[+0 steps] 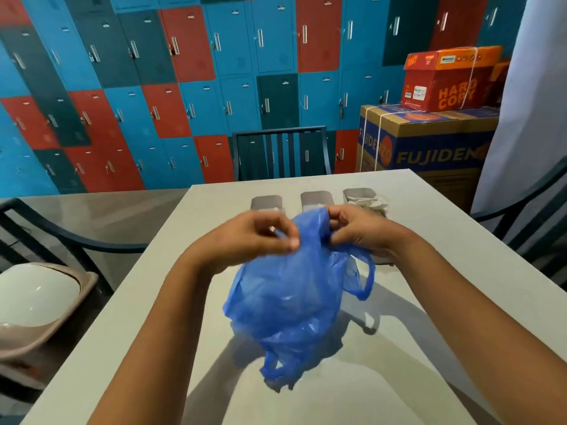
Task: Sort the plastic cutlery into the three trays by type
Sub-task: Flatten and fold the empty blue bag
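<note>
1. Both forearms reach out over the pale table from the near edge, angling inward so the hands meet above its middle.
2. A blue plastic bag hangs between them, its bottom and one loop handle brushing the tabletop, another handle drooping off to the right.
3. The left hand has its fingers curled, pinching the top of the bag between thumb and fingertips.
4. The right hand grips the bag's upper edge just beside it, fingers bent and knuckles up.
5. Beyond the hands, three grey trays stand in a row: the left tray, the middle tray, and the right tray, which holds white plastic spoons.
6. Behind the table are a dark chair, stacked cardboard boxes and a wall of blue and red lockers.
</note>
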The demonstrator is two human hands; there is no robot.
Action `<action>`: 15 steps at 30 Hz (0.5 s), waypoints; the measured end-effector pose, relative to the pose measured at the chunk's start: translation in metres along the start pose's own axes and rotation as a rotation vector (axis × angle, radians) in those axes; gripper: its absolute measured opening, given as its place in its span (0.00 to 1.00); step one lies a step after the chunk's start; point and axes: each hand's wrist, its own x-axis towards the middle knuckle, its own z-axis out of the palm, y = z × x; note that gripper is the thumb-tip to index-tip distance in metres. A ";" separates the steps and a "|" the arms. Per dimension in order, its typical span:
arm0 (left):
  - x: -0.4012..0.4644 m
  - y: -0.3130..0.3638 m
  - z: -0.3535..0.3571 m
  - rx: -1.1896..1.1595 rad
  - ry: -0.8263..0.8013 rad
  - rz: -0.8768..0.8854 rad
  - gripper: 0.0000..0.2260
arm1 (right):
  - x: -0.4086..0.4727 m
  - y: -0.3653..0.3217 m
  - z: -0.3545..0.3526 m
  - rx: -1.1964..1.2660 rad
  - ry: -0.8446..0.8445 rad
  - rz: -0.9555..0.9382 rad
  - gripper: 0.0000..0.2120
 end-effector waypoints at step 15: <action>0.036 -0.023 0.019 -0.243 0.534 -0.006 0.11 | -0.005 -0.004 -0.012 -0.093 0.160 -0.101 0.17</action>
